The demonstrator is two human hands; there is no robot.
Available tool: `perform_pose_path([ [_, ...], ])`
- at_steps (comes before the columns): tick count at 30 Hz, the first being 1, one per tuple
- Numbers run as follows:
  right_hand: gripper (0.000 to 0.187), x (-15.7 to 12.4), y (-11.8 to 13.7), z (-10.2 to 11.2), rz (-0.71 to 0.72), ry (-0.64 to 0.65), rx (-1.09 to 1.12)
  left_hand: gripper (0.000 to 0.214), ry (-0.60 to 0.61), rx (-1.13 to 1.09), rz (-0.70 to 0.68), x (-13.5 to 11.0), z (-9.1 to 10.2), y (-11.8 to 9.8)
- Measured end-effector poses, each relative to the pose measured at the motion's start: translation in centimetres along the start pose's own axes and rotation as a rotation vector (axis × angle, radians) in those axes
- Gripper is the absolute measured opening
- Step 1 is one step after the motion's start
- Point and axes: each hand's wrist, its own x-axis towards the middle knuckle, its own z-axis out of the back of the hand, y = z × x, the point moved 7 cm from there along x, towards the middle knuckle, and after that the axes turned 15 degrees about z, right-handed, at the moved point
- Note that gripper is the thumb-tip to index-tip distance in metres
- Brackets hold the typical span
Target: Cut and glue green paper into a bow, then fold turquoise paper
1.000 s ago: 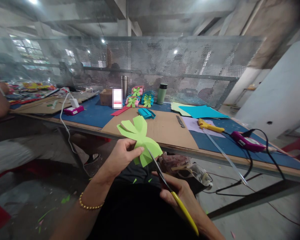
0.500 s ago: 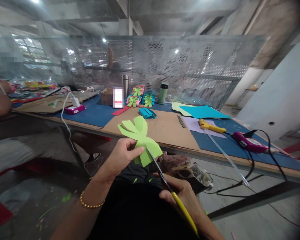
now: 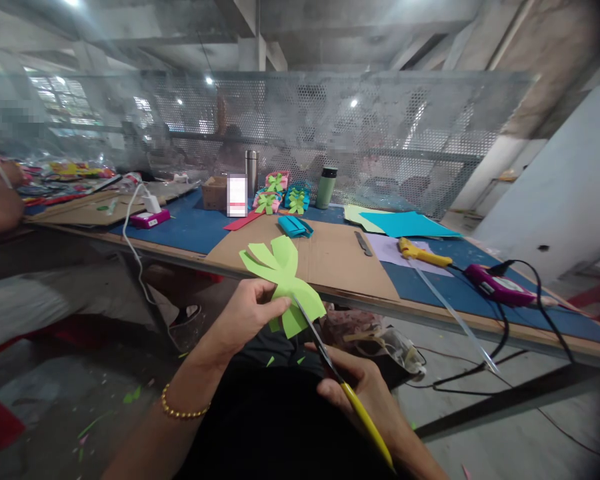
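Note:
Between the thumb and fingers of my left hand (image 3: 253, 308) is a light green paper cutout (image 3: 283, 270) with several petal-like lobes, held over my lap just in front of the table edge. My right hand (image 3: 357, 380) grips yellow-handled scissors (image 3: 353, 393). Their blades point up and left, lying at the lower lobes of the cutout with the tips near my left thumb. Part of the right fingers is hidden behind the scissors. On the cardboard sheet (image 3: 345, 260) beyond lies a folded blue paper piece (image 3: 295, 227).
A utility knife (image 3: 363, 243) lies on the cardboard. To the right are a yellow glue gun (image 3: 425, 253), a purple box with cables (image 3: 500, 283) and blue paper (image 3: 410, 224). Behind stand a green bottle (image 3: 327, 188) and decorated baskets (image 3: 267, 200). Another person's arm (image 3: 0, 200) is at far left.
The green cutout and my left hand have shifted very slightly right and down. The scissors stay at the cutout, their handle tilted a little differently.

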Motion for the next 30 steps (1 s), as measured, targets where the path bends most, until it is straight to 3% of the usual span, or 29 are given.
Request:
perform_pose_path([
  [19, 0.061, 0.1, -0.6, -0.1, -0.012, -0.024, 0.021, 0.025, 0.017, -0.064, 0.017, 0.2, -0.3, 0.4],
  [30, 0.063, 0.3, 0.4, -0.1, -0.003, -0.038, 0.006, 0.027, 0.07, -0.155, 0.038, 0.2, -0.8, 0.7],
])
